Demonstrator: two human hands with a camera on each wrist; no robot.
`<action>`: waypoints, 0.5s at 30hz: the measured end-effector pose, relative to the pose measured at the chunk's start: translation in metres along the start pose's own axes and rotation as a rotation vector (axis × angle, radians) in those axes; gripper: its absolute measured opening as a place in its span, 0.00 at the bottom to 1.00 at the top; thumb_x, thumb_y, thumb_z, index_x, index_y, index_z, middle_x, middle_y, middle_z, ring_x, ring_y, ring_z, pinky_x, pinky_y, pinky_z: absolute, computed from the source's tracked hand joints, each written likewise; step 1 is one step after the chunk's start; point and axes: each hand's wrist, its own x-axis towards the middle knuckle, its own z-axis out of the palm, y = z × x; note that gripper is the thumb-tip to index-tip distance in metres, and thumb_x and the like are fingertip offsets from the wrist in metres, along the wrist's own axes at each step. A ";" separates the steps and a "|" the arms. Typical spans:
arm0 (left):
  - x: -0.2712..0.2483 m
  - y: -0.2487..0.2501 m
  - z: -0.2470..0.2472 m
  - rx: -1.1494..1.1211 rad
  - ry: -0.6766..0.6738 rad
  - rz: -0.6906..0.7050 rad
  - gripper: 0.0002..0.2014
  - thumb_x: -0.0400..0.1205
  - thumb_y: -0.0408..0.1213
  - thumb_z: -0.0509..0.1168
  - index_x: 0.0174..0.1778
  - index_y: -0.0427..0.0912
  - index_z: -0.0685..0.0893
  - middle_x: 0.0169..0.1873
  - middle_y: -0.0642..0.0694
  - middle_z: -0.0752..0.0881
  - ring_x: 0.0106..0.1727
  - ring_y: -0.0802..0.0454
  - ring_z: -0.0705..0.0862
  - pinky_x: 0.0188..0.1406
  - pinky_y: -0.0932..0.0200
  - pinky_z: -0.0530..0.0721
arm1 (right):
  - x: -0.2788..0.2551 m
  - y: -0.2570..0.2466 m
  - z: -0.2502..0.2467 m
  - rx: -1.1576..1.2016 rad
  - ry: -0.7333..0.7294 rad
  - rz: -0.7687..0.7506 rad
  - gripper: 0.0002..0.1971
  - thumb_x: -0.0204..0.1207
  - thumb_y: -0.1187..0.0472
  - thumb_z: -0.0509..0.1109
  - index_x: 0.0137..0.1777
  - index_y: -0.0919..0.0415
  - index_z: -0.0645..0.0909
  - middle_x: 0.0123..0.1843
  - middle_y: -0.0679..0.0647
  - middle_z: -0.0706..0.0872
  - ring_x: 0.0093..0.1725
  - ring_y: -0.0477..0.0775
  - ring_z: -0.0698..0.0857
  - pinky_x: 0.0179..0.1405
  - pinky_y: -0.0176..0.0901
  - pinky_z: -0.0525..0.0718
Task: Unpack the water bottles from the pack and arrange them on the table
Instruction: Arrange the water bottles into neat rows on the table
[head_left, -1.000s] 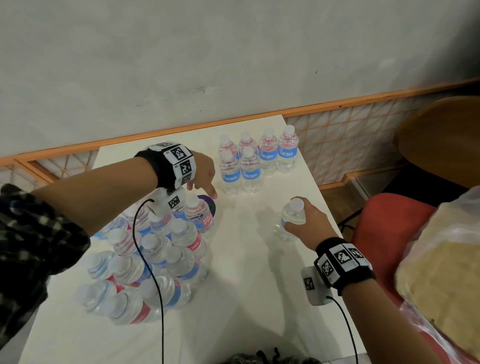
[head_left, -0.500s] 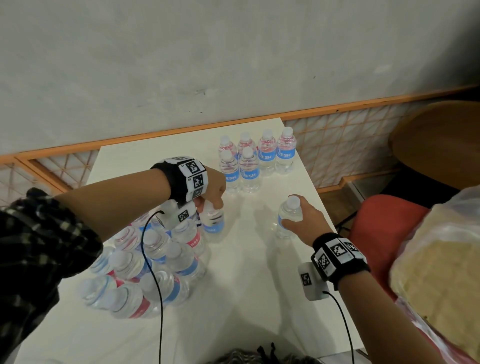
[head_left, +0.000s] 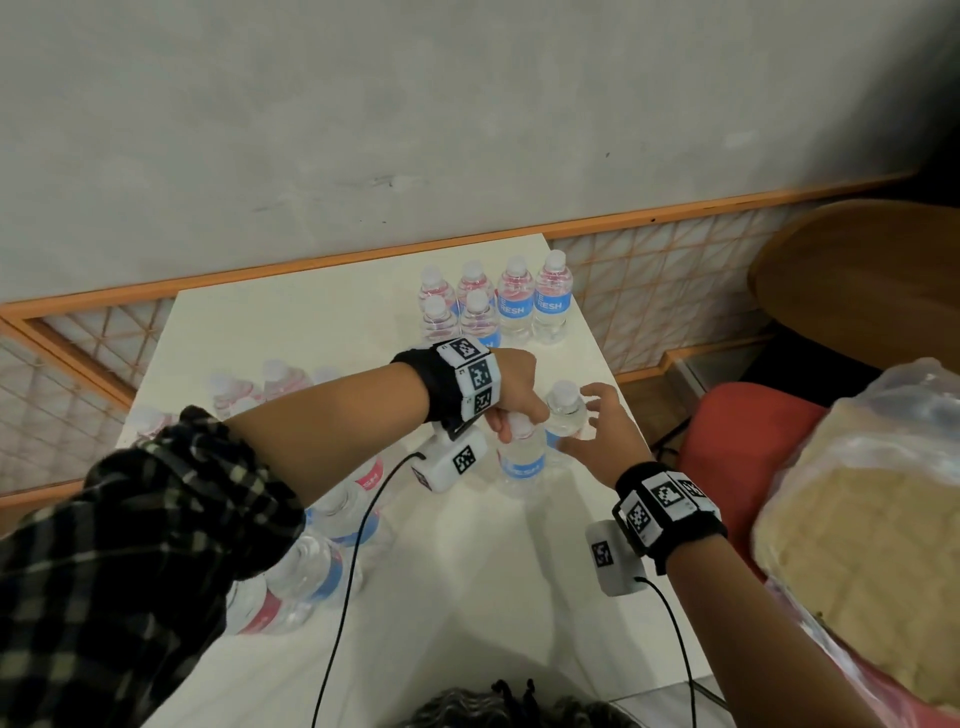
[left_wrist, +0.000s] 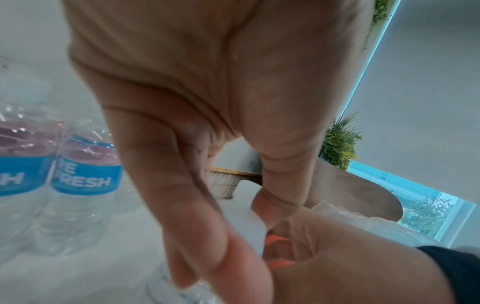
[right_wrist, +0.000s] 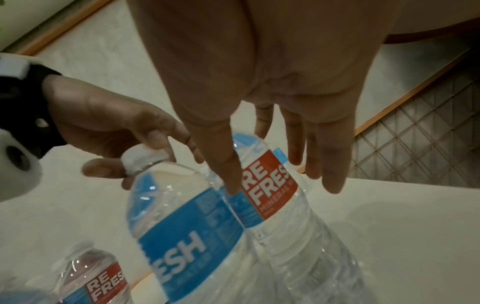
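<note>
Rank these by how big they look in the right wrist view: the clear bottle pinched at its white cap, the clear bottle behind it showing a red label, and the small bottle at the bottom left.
1. Clear bottle pinched at its white cap, nearest the camera.
2. Clear bottle showing a red label; partly hidden, so the gap is unsure.
3. Small bottle at the bottom left, cut off by the frame.

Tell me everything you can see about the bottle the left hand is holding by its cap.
The bottle is small, clear ribbed plastic, full of water, with a white screw cap and a blue label whose visible letters read "ESH". The left hand pinches the cap with curled fingers, keeping it roughly upright near the white table's right edge. Its side touches a second bottle with a red and blue label, over which the right hand is spread open.
</note>
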 end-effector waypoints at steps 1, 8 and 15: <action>0.000 0.003 0.002 -0.023 0.010 0.009 0.25 0.77 0.33 0.66 0.69 0.29 0.71 0.14 0.43 0.84 0.14 0.54 0.82 0.17 0.67 0.82 | -0.001 0.002 -0.002 -0.035 0.018 0.006 0.32 0.65 0.64 0.80 0.66 0.58 0.67 0.60 0.58 0.76 0.54 0.54 0.79 0.53 0.43 0.78; 0.001 0.011 -0.005 0.118 0.072 0.047 0.38 0.78 0.45 0.70 0.77 0.36 0.58 0.30 0.42 0.85 0.25 0.51 0.85 0.29 0.60 0.85 | -0.023 -0.011 -0.010 -0.214 -0.111 -0.113 0.21 0.67 0.56 0.79 0.55 0.51 0.73 0.44 0.52 0.82 0.37 0.48 0.82 0.35 0.32 0.75; 0.005 0.029 -0.011 0.468 0.242 0.243 0.27 0.82 0.37 0.61 0.78 0.49 0.66 0.64 0.41 0.80 0.59 0.45 0.80 0.48 0.59 0.75 | -0.027 -0.030 0.015 -0.261 -0.148 -0.165 0.28 0.68 0.41 0.75 0.67 0.41 0.72 0.32 0.51 0.77 0.32 0.44 0.76 0.32 0.32 0.71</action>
